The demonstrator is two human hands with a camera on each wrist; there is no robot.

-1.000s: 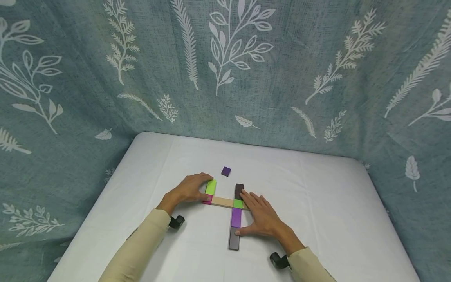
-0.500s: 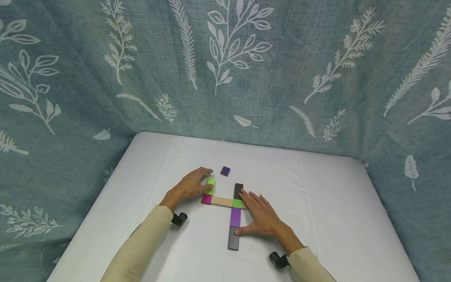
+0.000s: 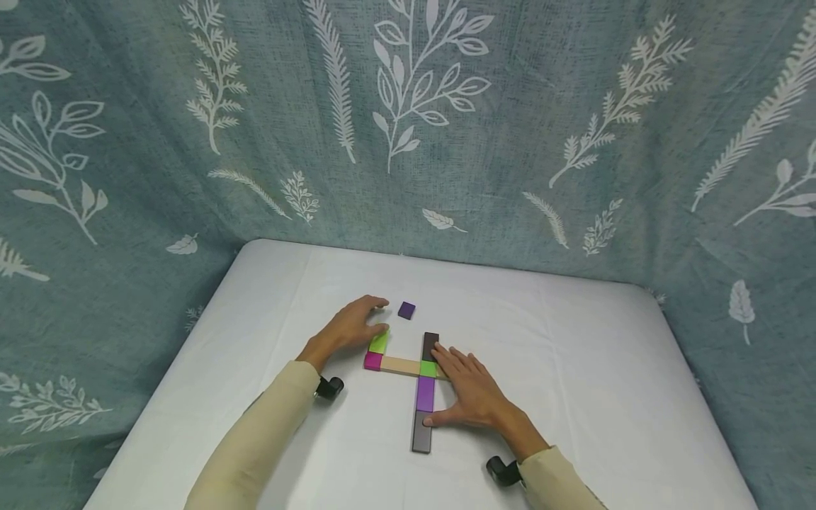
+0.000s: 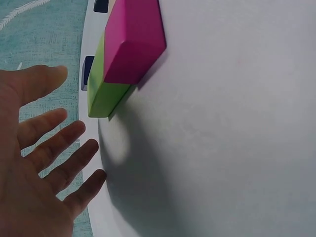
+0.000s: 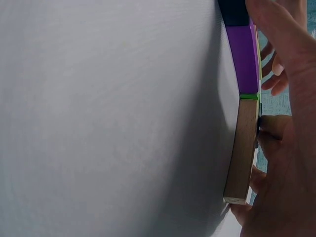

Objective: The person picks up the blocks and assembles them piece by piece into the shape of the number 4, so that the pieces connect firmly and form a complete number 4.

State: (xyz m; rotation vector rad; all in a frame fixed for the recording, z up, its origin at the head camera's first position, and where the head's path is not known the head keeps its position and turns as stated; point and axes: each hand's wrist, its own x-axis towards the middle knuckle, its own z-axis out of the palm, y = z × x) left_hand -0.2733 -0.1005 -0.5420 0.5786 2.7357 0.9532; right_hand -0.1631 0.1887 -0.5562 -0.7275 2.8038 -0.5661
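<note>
Flat coloured blocks lie joined on the white table. A magenta block [image 3: 372, 361] and a lime-green block [image 3: 379, 342] form the left end, and a tan block [image 3: 400, 365] runs right from them. A crossing column has a dark block [image 3: 430, 346], a small green block [image 3: 428, 368], a purple block [image 3: 425, 393] and a grey block [image 3: 421, 433]. My left hand [image 3: 350, 322] is spread empty above the lime-green block, fingertips pointing toward a loose dark purple square [image 3: 406, 310]. My right hand [image 3: 474, 389] rests along the column, thumb on the grey block, fingertips at the dark block.
The white-covered table [image 3: 574, 354] ends at the back and left against a teal curtain [image 3: 319, 106] with white leaf prints. A dark wrist camera [image 3: 503, 470] sits under the right wrist and another camera [image 3: 330, 387] under the left.
My left hand has let go of the magenta and lime-green blocks and moved away from me, toward the loose dark purple square. My right hand has stayed in place.
</note>
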